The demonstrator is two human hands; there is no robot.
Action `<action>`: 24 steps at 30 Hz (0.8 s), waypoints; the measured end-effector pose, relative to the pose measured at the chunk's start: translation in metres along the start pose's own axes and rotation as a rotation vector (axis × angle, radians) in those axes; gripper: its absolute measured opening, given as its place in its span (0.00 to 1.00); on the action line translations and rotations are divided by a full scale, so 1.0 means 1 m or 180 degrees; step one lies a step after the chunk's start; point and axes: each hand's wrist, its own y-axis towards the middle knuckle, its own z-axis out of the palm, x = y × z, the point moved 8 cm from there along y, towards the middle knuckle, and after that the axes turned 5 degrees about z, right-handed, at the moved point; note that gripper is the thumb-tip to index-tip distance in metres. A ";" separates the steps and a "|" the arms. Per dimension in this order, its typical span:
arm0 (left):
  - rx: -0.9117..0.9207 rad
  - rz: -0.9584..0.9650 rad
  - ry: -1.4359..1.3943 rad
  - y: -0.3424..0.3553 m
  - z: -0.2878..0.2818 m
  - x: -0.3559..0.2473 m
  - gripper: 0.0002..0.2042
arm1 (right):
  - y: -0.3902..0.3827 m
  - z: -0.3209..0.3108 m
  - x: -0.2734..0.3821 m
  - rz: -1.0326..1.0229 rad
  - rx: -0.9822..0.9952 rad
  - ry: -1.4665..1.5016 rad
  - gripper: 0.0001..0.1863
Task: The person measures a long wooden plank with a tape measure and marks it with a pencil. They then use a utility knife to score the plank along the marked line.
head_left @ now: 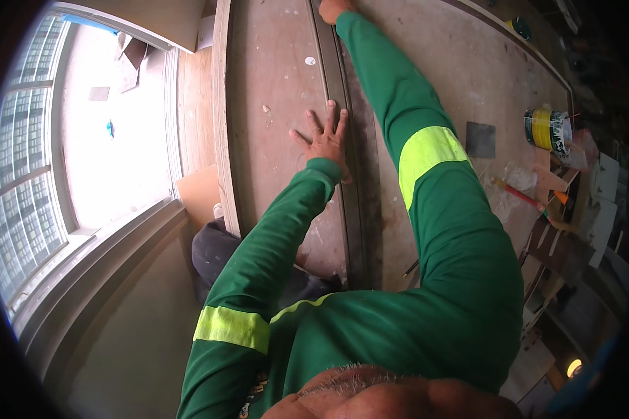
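Observation:
My left hand [326,143] lies flat with its fingers spread over a long, narrow dark strip [353,216], seemingly a straightedge. Its fingertips also reach onto the dusty reddish-brown board [276,84] to the left. The strip runs lengthwise from near my body to the far edge of the view. At the far end, my right hand [334,10] is beside the strip with the arm stretched out. The top edge cuts that hand off, and its fingers and anything in them are hidden. Both arms wear green sleeves with yellow bands.
A small dark square [480,140] lies on the surface to the right. Beyond it are a yellow-and-black tin [547,130], a red-handled tool [521,195] and loose scraps. A thin dark tool [411,268] lies near my body. On the left is a window [31,146].

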 end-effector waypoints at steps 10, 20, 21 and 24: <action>-0.0124 0.0342 0.0032 0.004 -0.004 -0.026 0.78 | 0.047 -0.002 -0.074 -0.0382 -0.0582 -0.0322 0.36; 0.0026 -0.0008 0.0008 0.000 0.002 0.001 0.78 | 0.048 0.051 -0.022 -0.0519 -0.0251 -0.0317 0.36; 0.0037 -0.0060 0.0000 0.000 0.001 0.002 0.78 | 0.045 0.051 -0.019 -0.0489 -0.0314 -0.0213 0.35; 0.0063 -0.0109 0.0061 0.002 0.007 0.004 0.78 | 0.041 0.056 -0.015 -0.0455 -0.0428 -0.0091 0.34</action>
